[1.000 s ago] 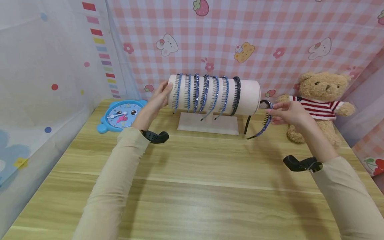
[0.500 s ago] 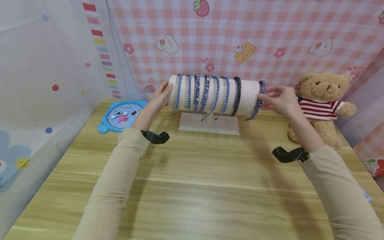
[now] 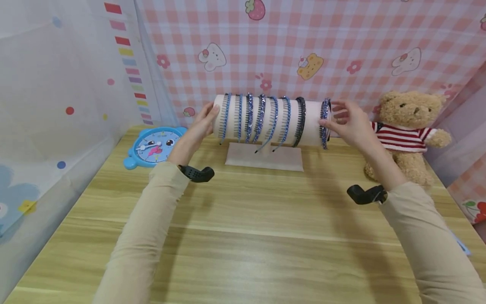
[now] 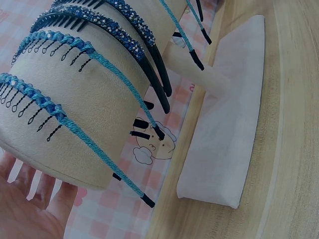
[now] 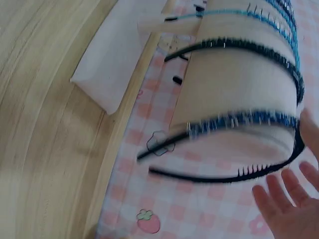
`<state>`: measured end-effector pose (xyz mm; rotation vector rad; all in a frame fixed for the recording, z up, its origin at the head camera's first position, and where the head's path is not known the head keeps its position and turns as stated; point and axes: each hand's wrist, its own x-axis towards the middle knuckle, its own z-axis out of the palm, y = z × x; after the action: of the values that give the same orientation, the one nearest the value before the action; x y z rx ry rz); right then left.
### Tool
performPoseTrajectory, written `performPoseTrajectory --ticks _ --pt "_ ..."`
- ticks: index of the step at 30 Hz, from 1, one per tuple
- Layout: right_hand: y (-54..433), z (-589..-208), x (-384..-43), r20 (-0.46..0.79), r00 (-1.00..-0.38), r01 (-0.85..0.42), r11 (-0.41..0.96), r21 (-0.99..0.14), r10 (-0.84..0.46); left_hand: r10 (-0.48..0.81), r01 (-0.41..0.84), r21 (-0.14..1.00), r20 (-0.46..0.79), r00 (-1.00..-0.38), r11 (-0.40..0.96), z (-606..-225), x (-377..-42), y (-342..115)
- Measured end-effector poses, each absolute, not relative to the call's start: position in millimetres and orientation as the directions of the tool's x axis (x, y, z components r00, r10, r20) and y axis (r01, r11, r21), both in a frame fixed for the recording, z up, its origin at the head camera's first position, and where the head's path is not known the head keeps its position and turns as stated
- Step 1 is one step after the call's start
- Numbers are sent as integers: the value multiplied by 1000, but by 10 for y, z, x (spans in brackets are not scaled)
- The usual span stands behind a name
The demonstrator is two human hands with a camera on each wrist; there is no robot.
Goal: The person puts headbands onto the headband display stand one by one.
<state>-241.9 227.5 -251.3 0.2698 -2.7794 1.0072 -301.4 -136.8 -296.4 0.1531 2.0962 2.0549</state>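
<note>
A pale cylindrical headband stand (image 3: 311,122) carries a row of blue and black toothed headbands (image 3: 262,118). At its left end, my left hand (image 3: 201,122) grips the rim, thumb in front; the left wrist view shows the other fingers (image 4: 37,186) against the end, their tips hidden. A blue sparkly headband (image 3: 324,124) hangs around the right end. My right hand (image 3: 353,124) is beside it, thumb against the band. In the right wrist view its spread fingers (image 5: 284,194) reach up to the band's black rear arm, which lies off the cylinder's end.
Back left on the wooden table (image 3: 243,236) stands a blue toy clock (image 3: 157,145). A teddy bear (image 3: 410,114) in a striped shirt sits to the right. The stand's flat base (image 3: 263,157) rests near the checked cloth (image 3: 360,25). A blue-edged item (image 3: 461,245) shows by my right sleeve.
My right hand has raised the sparkly headband from beside the cylinder and moved it left onto the right end. Its fingers have spread. The left hand has stayed in place.
</note>
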Motion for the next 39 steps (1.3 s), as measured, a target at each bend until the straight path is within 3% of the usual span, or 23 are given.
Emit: performPoseTrajectory --ticks 5,13,39 --pt "2406 -2552 -2474 128 -958 -279 725 -630 -257 214 -61 998 -67 -974 34 -2967 -3005 -1372" --pt "2518 -2571 -2525 65 -958 -263 761 -593 -281 211 -63 997 -71 -975 44 -2967 -3012 -1378" --pt "2450 -2578 -2658 99 -924 -363 764 -533 -370 209 -54 998 -60 -976 35 -2966 -3004 -1371"
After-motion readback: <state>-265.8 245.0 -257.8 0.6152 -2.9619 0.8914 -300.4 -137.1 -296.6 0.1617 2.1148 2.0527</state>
